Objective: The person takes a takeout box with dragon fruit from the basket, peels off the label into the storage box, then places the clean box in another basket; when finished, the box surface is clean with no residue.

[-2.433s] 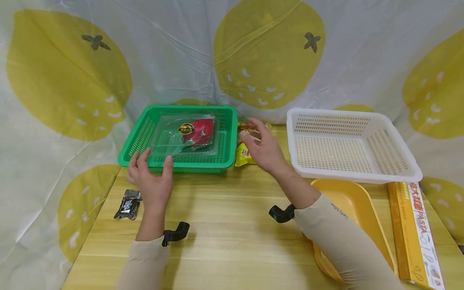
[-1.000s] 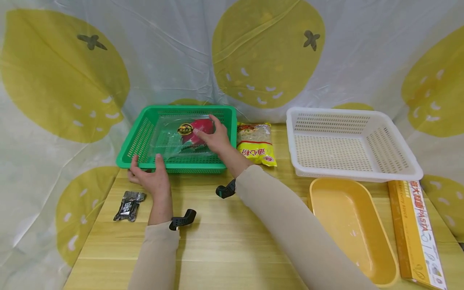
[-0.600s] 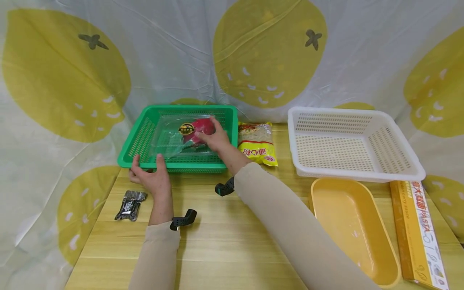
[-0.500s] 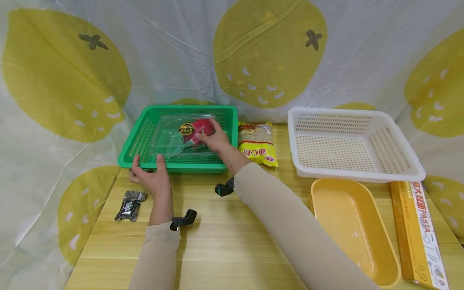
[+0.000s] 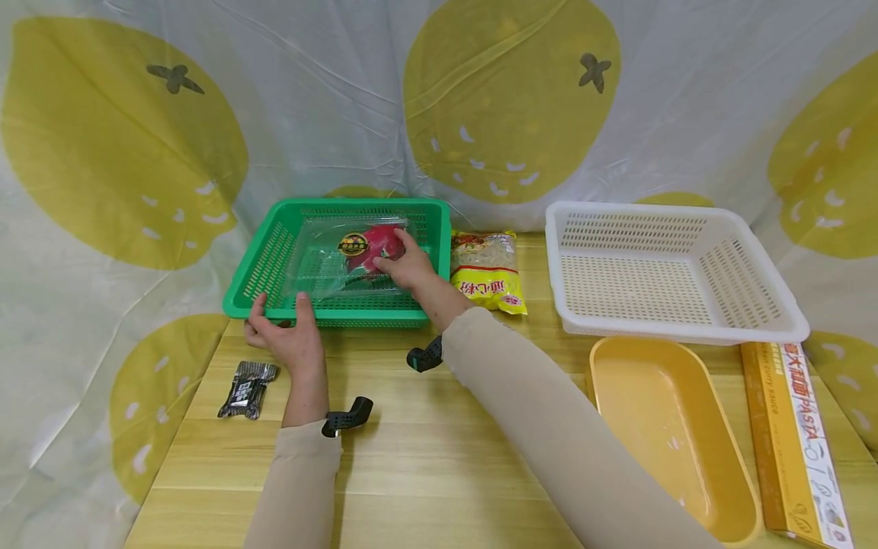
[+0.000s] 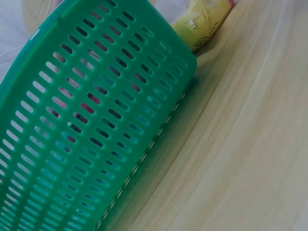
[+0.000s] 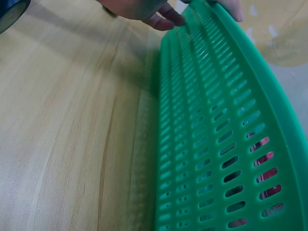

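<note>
A clear plastic fruit box (image 5: 318,263) with a round black-and-gold sticker lies in the green slotted basket (image 5: 370,313). Through its lid shows a red-pink fruit (image 5: 384,238), seemingly a dragon fruit. My right hand (image 5: 414,271) grips the box's right end, thumb and forefinger spread over the fruit; its other fingers are hidden. At the basket's front left, my left hand (image 5: 295,343) holds the rim, with the thumb at the edge and fingers against the outer wall, as the right wrist view shows. The left wrist view shows the basket's wall (image 6: 110,86) close up.
A yellow bag of macaroni (image 5: 488,278) stands right of the green basket. Further right are a white slotted basket (image 5: 679,333), a yellow tray (image 5: 652,412) and a long pasta box (image 5: 796,450). A small black wrapped packet (image 5: 247,389) lies left of my left forearm.
My right hand has moved left from above the macaroni bag onto the fruit box. My left hand has settled on the basket's front rim. Lately the right fingers have shifted slightly toward me.
</note>
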The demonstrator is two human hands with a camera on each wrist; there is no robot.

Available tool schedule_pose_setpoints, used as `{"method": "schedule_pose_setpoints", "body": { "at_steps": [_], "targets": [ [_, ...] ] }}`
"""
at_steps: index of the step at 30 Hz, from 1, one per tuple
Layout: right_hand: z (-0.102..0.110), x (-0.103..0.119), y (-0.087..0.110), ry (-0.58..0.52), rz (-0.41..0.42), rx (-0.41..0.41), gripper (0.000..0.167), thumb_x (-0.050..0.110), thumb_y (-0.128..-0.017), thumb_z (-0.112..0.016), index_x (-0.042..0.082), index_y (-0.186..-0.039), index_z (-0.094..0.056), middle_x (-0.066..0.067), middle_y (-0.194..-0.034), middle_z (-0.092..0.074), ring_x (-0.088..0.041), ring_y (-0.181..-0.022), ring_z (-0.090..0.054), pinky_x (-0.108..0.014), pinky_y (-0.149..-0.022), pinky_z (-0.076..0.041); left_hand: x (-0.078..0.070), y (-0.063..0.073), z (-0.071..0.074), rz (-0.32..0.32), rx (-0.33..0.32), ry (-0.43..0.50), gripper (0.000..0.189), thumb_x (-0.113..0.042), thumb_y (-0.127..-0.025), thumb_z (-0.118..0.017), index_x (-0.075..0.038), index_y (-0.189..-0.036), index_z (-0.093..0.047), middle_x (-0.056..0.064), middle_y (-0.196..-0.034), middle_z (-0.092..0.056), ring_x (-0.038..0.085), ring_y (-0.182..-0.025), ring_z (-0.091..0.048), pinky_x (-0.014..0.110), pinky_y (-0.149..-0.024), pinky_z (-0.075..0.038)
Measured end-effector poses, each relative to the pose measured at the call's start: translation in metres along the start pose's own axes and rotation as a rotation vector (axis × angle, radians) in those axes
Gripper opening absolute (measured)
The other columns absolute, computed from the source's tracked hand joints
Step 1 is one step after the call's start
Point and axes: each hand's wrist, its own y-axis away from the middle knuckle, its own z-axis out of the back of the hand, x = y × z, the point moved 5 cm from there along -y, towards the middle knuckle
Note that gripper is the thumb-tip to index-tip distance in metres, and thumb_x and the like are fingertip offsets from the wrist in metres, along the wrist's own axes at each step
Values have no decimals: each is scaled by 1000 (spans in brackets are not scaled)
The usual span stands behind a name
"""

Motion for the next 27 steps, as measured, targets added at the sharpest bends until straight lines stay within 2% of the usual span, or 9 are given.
{"method": "schedule_pose_setpoints", "body": {
  "at_steps": [5, 12, 19, 27],
  "targets": [
    [0, 0, -1, 3, -4, -11, 72, 23, -98, -70, 23, -160, -33, -16, -157, -45, -32, -143, -46, -43, -112, -47, 0, -1, -1, -3, 0, 5, 55, -38, -93, -73, -34, -141, -47, -1, -159, -12, 20, -98, -40, 23, -81, -35],
    [2, -1, 0, 20, -18, -46, 65, 28, -94, -75, 26, -152, -45, -19, -156, -38, -39, -146, -29, -49, -107, -48, 1, -1, -1, -8, 1, 13, 54, -37, -94, -73, -33, -141, -47, 0, -160, -11, 22, -98, -40, 24, -80, -35],
    [3, 2, 2, 62, 7, -70, 61, 31, -90, -79, 22, -144, -52, -18, -143, -50, -35, -134, -37, -46, -100, -50, 1, -1, -1, -7, -5, 12, 53, -36, -93, -73, -34, -140, -47, 0, -160, -12, 21, -97, -41, 23, -80, -35],
    [2, 5, 5, 101, 37, -76, 59, 33, -92, -77, 23, -145, -52, -16, -143, -55, -35, -134, -40, -46, -99, -52, 1, 0, 0, 13, 0, 13, 54, -37, -93, -73, -37, -140, -47, 0, -161, -10, 21, -97, -42, 24, -81, -36]
  ]
}}
